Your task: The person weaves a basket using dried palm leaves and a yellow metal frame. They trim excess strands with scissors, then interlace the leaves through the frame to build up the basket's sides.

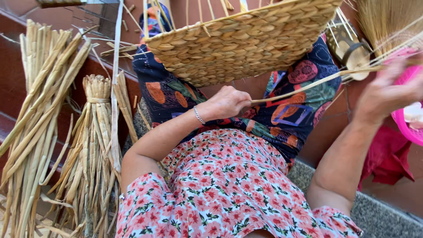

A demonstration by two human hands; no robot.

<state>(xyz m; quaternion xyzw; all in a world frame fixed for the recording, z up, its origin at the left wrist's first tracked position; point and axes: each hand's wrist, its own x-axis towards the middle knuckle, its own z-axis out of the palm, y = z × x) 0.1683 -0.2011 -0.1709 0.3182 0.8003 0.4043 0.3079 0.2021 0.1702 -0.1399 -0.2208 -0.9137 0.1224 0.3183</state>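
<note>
Nearest to the camera, a floral dress (220,194) with red flowers is seen, and from it two bare arms are stretched forward. The left hand (227,102), with a thin silver bracelet (198,115) at the wrist, is closed around one end of a long dried straw strand (308,86). The strand is drawn tight across to the right hand (387,90), which is blurred; it seems to be closed on the strand, but the fingers cannot be told clearly.

Just above the left hand a woven basket (242,42) is held up on the lap, tilted, its underside turned to the camera. The bottom and the lower wall are already plaited densely. Loose upright stakes (200,9) stand out at the upper edge, so the rim is judged as not yet finished, and more weaving is left.

Under the basket, dark patterned trousers (291,110) are visible. To the left, bundles of dried straw (94,145) are leaned against a reddish step (13,66), one bundle tied at the top; much material is not yet used. At the right edge, a pink plastic basin (407,119) and a red cloth (387,158) are found, and fine straw fibres (383,20) hang above.
</note>
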